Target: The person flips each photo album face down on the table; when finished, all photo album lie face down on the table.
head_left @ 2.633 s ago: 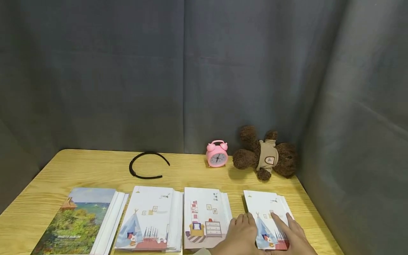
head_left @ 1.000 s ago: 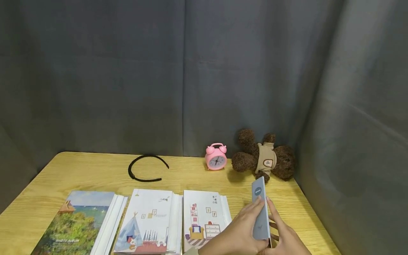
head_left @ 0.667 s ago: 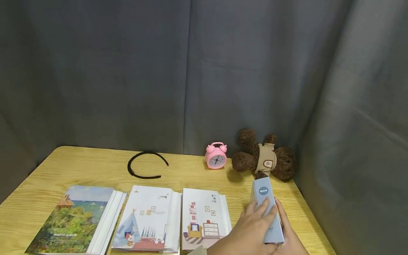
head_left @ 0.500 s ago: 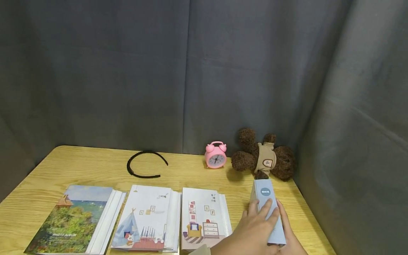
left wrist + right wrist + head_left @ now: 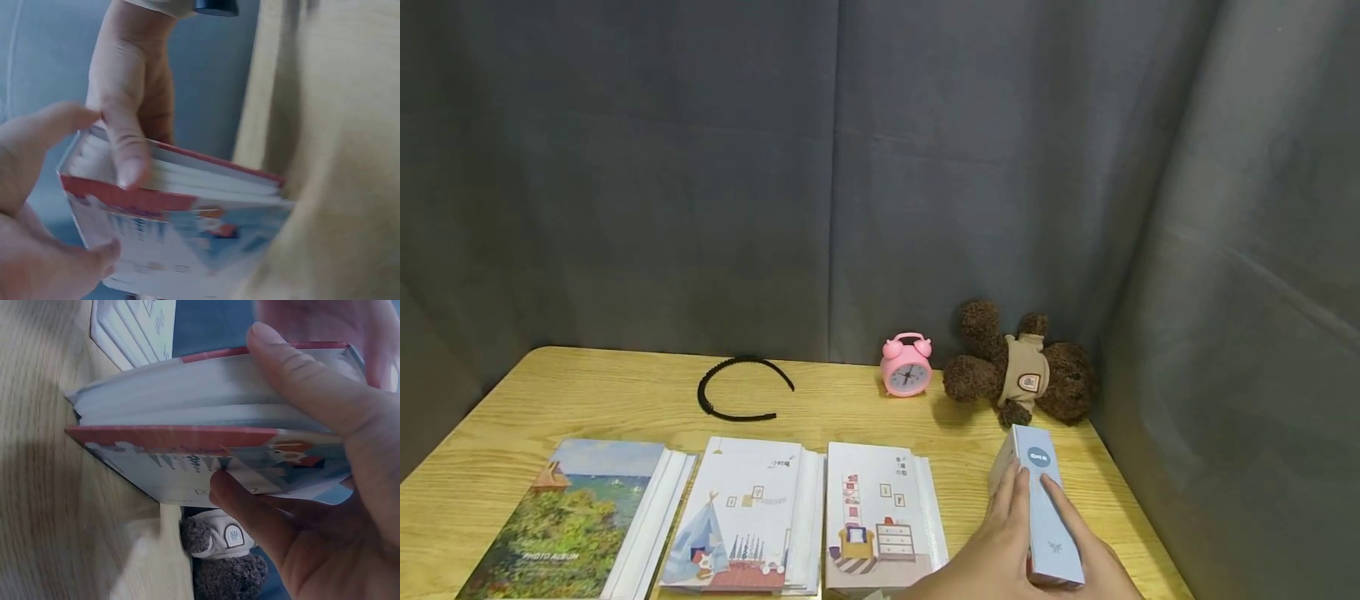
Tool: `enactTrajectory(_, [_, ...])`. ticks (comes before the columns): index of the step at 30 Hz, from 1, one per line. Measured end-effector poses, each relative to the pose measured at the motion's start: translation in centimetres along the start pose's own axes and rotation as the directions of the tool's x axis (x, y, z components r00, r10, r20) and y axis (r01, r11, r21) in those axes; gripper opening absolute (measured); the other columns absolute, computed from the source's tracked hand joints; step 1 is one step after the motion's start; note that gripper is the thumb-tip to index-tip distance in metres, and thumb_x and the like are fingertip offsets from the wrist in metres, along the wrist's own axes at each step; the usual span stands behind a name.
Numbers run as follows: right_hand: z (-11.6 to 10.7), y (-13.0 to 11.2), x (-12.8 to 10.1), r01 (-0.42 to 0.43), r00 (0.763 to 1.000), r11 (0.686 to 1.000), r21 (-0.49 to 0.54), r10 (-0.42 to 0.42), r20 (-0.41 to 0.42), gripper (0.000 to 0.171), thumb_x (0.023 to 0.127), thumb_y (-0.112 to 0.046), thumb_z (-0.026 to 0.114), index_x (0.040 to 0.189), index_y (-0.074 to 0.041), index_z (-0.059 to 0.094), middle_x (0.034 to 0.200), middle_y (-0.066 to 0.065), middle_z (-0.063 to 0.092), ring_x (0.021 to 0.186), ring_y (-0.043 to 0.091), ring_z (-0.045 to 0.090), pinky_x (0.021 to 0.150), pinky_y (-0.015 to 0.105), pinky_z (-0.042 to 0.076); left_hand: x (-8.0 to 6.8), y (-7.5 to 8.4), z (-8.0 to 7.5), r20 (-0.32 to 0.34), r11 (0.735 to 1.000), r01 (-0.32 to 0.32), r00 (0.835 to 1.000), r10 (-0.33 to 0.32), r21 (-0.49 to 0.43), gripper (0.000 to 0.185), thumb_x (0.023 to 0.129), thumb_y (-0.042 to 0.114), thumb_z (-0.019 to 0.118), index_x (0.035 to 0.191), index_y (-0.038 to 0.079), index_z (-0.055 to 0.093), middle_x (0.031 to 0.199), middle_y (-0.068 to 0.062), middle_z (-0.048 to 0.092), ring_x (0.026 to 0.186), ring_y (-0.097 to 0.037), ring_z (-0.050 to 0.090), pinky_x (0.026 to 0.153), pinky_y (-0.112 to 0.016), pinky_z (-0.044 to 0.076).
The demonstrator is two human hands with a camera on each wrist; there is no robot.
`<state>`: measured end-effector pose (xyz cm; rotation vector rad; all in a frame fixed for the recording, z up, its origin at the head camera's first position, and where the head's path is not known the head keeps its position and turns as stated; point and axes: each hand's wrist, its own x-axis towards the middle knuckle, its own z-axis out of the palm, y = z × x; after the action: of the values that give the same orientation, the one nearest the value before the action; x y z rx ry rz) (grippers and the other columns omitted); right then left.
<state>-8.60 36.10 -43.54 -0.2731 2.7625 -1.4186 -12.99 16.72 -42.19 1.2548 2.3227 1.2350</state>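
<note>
A photo album (image 5: 1054, 533) with a pale blue spine is on edge at the table's right side, spine facing up. My left hand (image 5: 981, 550) lies along its left cover with fingertips near the spine, and my right hand (image 5: 1093, 546) grips it from the right. In the right wrist view, my right thumb (image 5: 300, 375) crosses the page edges while the fingers press the tent-printed cover (image 5: 212, 465). White pages (image 5: 187, 178) show between the covers in the left wrist view, where my left hand (image 5: 37, 219) holds the spine-side corner.
Left of the album lie three more: one with an armchair print (image 5: 880, 517), one with a tent (image 5: 737, 517), and a landscape one (image 5: 565, 517). Behind are a black headband (image 5: 703, 392), a pink alarm clock (image 5: 906, 367) and a brown teddy bear (image 5: 1026, 371). Dark curtains enclose the table.
The album, lying flat at first, was tipped up until its spine faced upward, then shifted slightly right. My left fingers have moved off the spine onto the left cover.
</note>
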Motion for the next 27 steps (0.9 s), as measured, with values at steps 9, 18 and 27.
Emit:
enactTrajectory(9, [-0.2,-2.2,0.2,-0.199,0.980,0.980,-0.006,0.199,-0.017,0.121,0.074,-0.023,0.089,0.162,-0.025,0.006,0.150,0.036,0.030,0.111,0.031,0.058,0.075,0.029,0.050,-0.4,-4.0,3.0,0.070,0.966,0.234,0.968,-0.242,0.111,0.100,0.090,0.051,0.067,0.157,-0.002,0.015,0.151,-0.020,0.037,0.132,-0.028,0.045,0.096,-0.034,0.048])
enactTrajectory(18, [0.0,-1.8,0.6,-0.167,0.986,0.973,0.158,0.161,0.050,0.115,0.078,-0.013,0.086,0.162,-0.023,0.008,0.154,0.035,0.021,0.111,0.023,0.058,0.080,0.029,0.053,-0.3,-3.7,4.0,-0.103,0.872,0.331,0.943,-0.315,0.361,0.105,0.083,0.071,0.060,0.157,0.006,0.024,0.146,-0.012,0.048,0.122,-0.021,0.054,0.081,-0.033,0.046])
enactTrajectory(27, [-1.6,0.8,-0.8,-0.076,0.996,0.990,0.121,0.069,0.060,0.109,0.082,-0.008,0.080,0.161,-0.012,0.005,0.151,0.042,0.012,0.118,0.033,0.055,0.080,0.032,0.054,-0.2,-4.0,4.4,-0.049,0.779,0.192,0.978,-0.204,0.597,0.091,0.090,0.061,0.060,0.154,0.003,0.029,0.141,-0.015,0.054,0.117,-0.023,0.058,0.083,-0.035,0.050])
